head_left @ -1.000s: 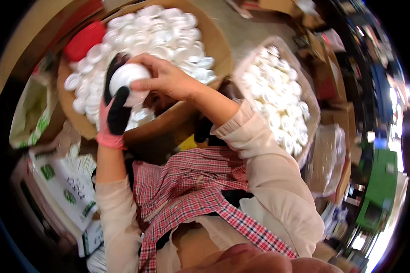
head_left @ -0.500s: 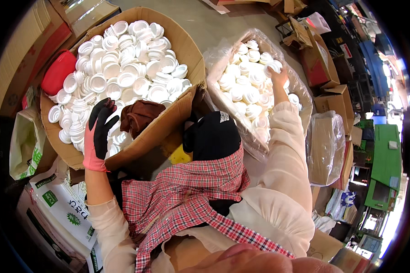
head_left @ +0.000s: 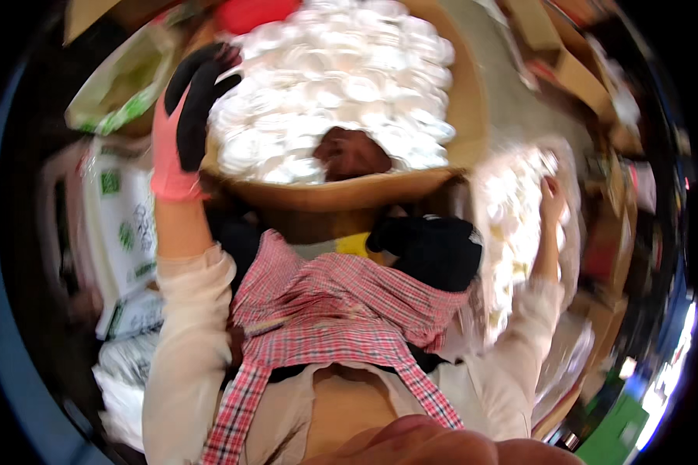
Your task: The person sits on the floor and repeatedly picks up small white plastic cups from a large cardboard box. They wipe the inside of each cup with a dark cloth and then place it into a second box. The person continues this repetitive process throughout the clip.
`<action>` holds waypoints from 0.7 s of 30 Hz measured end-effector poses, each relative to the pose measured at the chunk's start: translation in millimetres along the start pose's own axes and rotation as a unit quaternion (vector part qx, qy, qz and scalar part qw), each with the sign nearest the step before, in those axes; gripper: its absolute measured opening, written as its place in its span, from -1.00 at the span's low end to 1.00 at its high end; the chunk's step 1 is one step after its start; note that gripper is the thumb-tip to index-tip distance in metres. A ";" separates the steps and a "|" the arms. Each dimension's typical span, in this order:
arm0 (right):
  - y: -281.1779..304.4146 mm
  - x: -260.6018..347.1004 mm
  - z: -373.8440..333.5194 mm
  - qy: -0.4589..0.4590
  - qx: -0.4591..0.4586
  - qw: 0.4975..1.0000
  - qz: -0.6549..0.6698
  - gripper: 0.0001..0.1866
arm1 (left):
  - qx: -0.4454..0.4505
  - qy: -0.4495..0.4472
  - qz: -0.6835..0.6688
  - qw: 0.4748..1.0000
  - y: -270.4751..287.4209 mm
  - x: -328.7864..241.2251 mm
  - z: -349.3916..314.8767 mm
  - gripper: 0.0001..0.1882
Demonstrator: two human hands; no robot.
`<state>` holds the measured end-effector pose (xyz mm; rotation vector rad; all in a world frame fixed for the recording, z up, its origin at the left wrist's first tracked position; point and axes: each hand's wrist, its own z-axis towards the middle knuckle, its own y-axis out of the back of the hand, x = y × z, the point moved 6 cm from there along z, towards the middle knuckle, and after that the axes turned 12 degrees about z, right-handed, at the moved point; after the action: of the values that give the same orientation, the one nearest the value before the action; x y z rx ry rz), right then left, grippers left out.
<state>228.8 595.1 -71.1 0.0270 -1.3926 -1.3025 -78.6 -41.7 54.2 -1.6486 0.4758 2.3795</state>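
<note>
While white pieces (head_left: 512, 213) adjoin right hand (head_left: 552, 203), right of large carton (head_left: 341, 194), grip cannot be told. At its left, left hand (head_left: 182, 124) is held half-open, empty.

Two hands (head_left: 185, 124) (head_left: 551, 203), two containers (head_left: 341, 194) (head_left: 570, 248) of uncountable white pieces (head_left: 349, 89), one brown cloth (head_left: 354, 153), one apron (head_left: 330, 318)

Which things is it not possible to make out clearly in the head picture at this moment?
All in the head view:
- Right hand: blurred; whether it holds anything is unclear.
- White pieces in the box: blur and glare hide single outlines.
- Red object: cut off by the top edge.
</note>
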 end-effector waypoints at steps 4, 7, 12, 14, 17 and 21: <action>-108.1 193.0 -42.0 0.058 0.249 0.960 0.110 -0.78 | -0.132 -0.011 0.023 0.991 120.3 30.0 -43.1 -0.61; -181.7 312.9 -109.1 0.172 0.390 0.902 0.068 -0.64 | -0.222 0.091 0.058 0.969 207.9 93.5 -84.0 -0.63; -274.0 349.3 -156.9 0.182 0.402 0.889 0.122 -0.56 | -0.336 0.304 0.133 0.881 336.3 272.3 -177.2 -0.70; -291.8 347.8 -161.4 0.194 0.370 0.907 0.060 -0.57 | -0.275 0.335 0.316 0.844 336.7 311.0 -177.8 -0.66; -301.1 344.2 -159.5 0.145 0.343 0.924 0.084 -0.65 | -0.166 0.399 0.459 0.776 339.1 385.6 -184.7 -0.54; -305.2 359.5 -164.4 0.170 0.355 0.919 0.024 -0.75 | 0.019 0.474 0.585 0.658 330.0 446.2 -166.6 -0.22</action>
<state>33.2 135.7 -82.2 0.6748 -1.4735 -0.6485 -206.5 -415.9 -369.3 -3.0494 2.3203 1.5117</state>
